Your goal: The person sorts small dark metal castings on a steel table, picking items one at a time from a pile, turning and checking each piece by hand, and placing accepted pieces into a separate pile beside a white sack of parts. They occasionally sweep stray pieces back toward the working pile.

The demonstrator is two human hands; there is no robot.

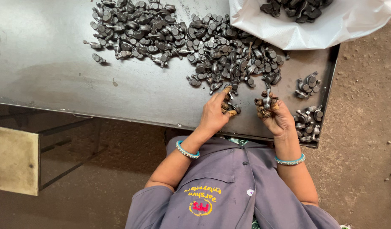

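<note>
head cam: left hand (215, 111) & right hand (275, 113) each grip dark grey forged metal parts (266, 101), stubby w/ round heads.

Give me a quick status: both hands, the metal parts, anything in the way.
Left hand holding small dark metal parts. Right hand gripping one part upright. Big loose pile ahead on steel tray. Nothing blocking.

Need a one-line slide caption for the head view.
Both hands, left hand and right hand, hold small dark metal parts beside a large pile on a steel table.
</note>
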